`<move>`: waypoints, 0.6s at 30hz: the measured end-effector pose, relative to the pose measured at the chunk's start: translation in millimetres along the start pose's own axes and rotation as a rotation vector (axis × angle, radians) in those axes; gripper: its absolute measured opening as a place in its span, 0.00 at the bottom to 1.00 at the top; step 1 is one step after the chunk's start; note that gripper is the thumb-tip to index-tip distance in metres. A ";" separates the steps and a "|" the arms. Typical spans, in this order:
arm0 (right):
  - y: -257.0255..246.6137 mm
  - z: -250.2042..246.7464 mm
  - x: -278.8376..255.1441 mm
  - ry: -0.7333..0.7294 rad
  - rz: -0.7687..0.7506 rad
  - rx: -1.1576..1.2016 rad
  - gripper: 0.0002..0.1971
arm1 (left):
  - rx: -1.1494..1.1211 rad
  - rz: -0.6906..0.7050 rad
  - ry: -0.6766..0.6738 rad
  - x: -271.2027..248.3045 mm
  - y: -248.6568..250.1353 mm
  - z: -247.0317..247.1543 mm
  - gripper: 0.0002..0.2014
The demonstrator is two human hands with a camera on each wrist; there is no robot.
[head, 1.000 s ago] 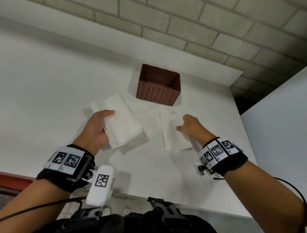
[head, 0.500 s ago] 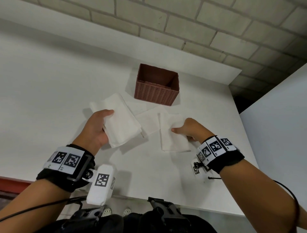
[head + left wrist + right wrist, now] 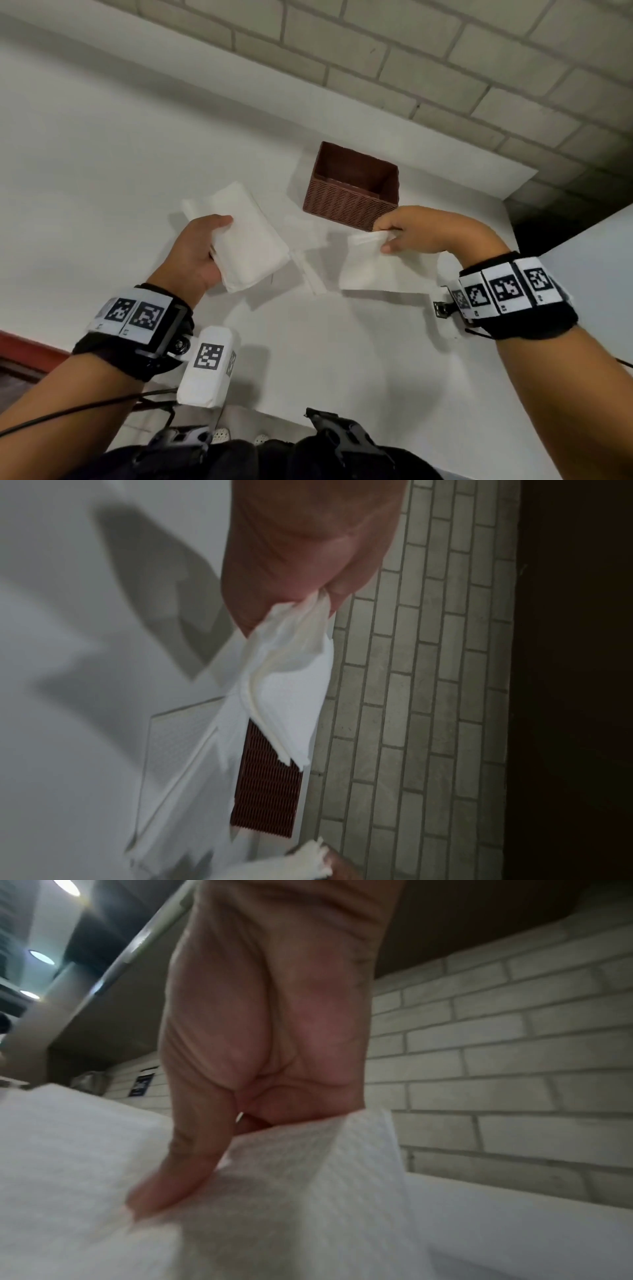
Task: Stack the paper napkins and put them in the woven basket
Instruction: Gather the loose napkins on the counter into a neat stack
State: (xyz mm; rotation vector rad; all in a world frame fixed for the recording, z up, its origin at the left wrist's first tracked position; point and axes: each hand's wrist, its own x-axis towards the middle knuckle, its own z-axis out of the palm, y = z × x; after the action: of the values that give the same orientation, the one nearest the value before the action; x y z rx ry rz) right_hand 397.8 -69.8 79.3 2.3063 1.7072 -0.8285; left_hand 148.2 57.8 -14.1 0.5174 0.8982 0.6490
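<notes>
On the left, the left hand (image 3: pixel 197 251) grips a small stack of folded napkins (image 3: pixel 245 240), thumb laid over the top and fingers curled underneath; the left wrist view shows several soft plies fanning from the pinch. The stack is lifted clear of the white table (image 3: pixel 102 154), its long axis running away from the person and slightly leftward.

In the middle, 1 more flat napkin (image 3: pixel 303 236) lies on the table between the hands, with an edge of it reaching toward the person.

On the right, the right hand (image 3: pixel 414 229) pinches the far edge of a single napkin (image 3: pixel 373 270) between thumb and fingertips, so the sheet hangs toward the person with its near edge low, at or near the table; I cannot tell if it touches. It sits to the right of the stack, with a gap between them, so the coming move is probably a leftward carry to lay it on the stack.

Just behind the right hand stands the woven basket (image 3: pixel 349 202), brown, rectangular, ribbed, with nothing visible inside, nearer the right hand than the left.

The napkins are thin, embossed white paper, limp and quick to crease. A brick wall (image 3: pixel 445 68) rises behind the table.
</notes>
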 end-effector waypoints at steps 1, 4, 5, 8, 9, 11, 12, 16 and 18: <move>-5.8 -1.4 8.2 -0.056 -0.031 -0.028 0.03 | -0.007 0.004 -0.002 -0.5 1.2 -1.2 0.12; -21.4 0.6 35.8 -0.165 -0.100 -0.120 0.05 | -0.015 0.009 0.012 -2.3 3.3 -6.6 0.12; -25.8 2.0 44.8 -0.188 -0.112 -0.155 0.04 | -0.018 0.011 0.013 -3.1 3.6 -8.7 0.14; -38.5 4.0 65.6 -0.235 -0.139 -0.235 0.03 | -0.031 0.020 0.022 -5.2 3.8 -14.2 0.20; -41.8 4.8 70.9 -0.243 -0.143 -0.251 0.03 | -0.036 0.022 0.032 -6.5 3.9 -15.5 0.22; -45.2 7.7 80.0 -0.249 -0.138 -0.274 0.07 | -0.041 0.029 0.041 -7.7 3.4 -18.0 0.23; -45.9 9.5 83.9 -0.254 -0.132 -0.287 0.09 | -0.039 0.034 0.043 -7.9 3.0 -18.5 0.24; -44.6 17.5 92.0 -0.259 -0.102 -0.304 0.11 | -0.035 0.047 0.034 -8.2 2.6 -19.8 0.12; -43.5 20.4 91.8 -0.247 -0.081 -0.324 0.14 | -0.035 0.041 0.036 -7.7 2.5 -19.4 0.10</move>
State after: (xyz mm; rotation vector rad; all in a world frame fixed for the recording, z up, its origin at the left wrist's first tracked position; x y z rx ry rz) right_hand 369.0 12.7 23.6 1.8550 1.6901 -0.7499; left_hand 127.7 56.8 -18.5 0.4948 0.9109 0.7119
